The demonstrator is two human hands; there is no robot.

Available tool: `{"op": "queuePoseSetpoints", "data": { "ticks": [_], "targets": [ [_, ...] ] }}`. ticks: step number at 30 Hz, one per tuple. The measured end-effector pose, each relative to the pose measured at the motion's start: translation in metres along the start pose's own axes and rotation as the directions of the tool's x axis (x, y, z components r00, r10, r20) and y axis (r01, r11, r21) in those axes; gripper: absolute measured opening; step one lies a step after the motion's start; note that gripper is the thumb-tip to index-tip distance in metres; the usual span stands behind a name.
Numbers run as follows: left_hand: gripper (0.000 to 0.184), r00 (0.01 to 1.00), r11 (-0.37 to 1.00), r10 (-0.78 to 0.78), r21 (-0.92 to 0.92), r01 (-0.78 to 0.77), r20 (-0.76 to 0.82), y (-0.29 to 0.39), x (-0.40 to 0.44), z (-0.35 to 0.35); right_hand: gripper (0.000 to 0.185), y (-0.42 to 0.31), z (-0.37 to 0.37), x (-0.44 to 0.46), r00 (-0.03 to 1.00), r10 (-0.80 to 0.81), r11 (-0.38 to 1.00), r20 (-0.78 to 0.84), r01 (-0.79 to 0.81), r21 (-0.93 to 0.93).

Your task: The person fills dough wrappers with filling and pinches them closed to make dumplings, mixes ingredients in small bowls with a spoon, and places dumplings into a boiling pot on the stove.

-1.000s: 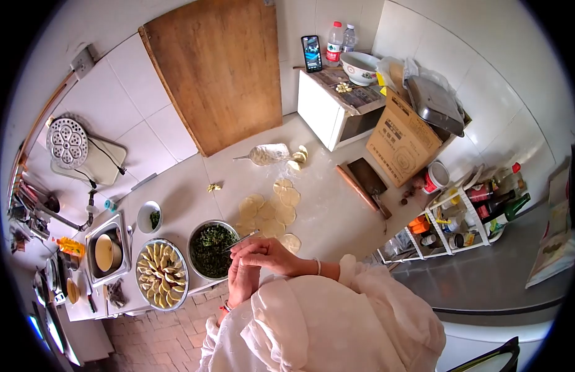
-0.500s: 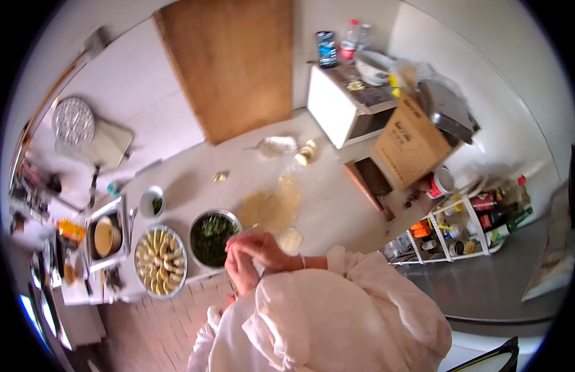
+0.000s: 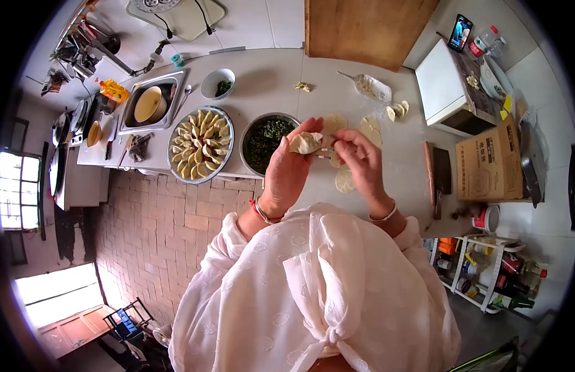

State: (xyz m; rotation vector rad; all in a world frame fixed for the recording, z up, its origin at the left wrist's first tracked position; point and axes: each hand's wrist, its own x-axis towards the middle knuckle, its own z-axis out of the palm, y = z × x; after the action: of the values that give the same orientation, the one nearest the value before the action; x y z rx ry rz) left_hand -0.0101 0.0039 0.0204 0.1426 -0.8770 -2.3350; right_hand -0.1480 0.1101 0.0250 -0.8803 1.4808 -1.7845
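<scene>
Moved: since the earlier frames, the hands, then cupped together beside the filling bowl, have drawn apart, bringing a pale, crescent-shaped dough dumpling (image 3: 306, 143) into view; the camera's view has swung as well.
Left hand: the left hand (image 3: 285, 170) is palm up near the right rim of a round metal bowl of chopped green filling (image 3: 242, 146), thumb and fingers clamped lightly on the dumpling.
Right hand: the right hand (image 3: 364, 162) hovers at the dumpling's right end, fingers curled close together; whether they grip its edge cannot be told.
Dumpling: raised above the pale bench (image 3: 262, 74), between the bowl and thin, round dough wrappers (image 3: 345, 181).
Risk: a hard pinch could split the dough, and an overfull or poorly sealed edge could leak; a tipped left palm could let the dumpling slide off, as the judgement goes.
Direction: long axis runs roughly left to right, one tip towards the left thumb, the other towards the right hand.
Nearby: a round, metal-rimmed tray of dumplings (image 3: 194, 182) sits left of the bowl.
</scene>
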Motion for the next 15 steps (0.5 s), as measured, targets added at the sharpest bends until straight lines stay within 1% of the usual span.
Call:
{"op": "queuePoseSetpoints", "data": {
  "ticks": [2, 6, 9, 12, 13, 15],
  "targets": [
    [0.063, 1.000, 1.000, 0.005, -0.004, -0.005, 0.016, 0.000, -0.003, 0.005, 0.018, -0.006, 0.017, -0.001, 0.997, -0.077, 0.997, 0.018, 0.077, -0.002],
    [0.064, 0.998, 0.999, -0.006, 0.040, 0.004, 0.065, -0.003, -0.009, 0.009, 0.012, 0.000, 0.024, -0.001, 0.988, -0.157, 0.980, -0.012, 0.154, -0.122],
    [0.059, 0.997, 0.975, 0.025, 0.219, -0.041, 0.076, -0.005, -0.014, 0.010, 0.010, 0.002, 0.020, -0.003, 0.981, -0.191, 0.964, -0.027, 0.182, -0.192],
    [0.061, 0.998, 0.965, 0.055, 0.258, -0.047, -0.023, -0.013, -0.019, 0.017, 0.007, -0.003, 0.022, -0.010, 0.952, -0.306, 0.902, -0.010, 0.287, -0.323],
    [0.066, 0.999, 0.973, 0.049, 0.226, -0.049, 0.005, -0.014, -0.020, 0.014, 0.008, -0.007, 0.023, -0.012, 0.938, -0.346, 0.877, -0.009, 0.320, -0.358],
    [0.068, 0.999, 0.977, 0.049, 0.210, -0.049, 0.007, -0.011, -0.024, 0.023, 0.009, -0.012, 0.025, -0.017, 0.905, -0.425, 0.821, -0.005, 0.382, -0.425]
  ]
}}
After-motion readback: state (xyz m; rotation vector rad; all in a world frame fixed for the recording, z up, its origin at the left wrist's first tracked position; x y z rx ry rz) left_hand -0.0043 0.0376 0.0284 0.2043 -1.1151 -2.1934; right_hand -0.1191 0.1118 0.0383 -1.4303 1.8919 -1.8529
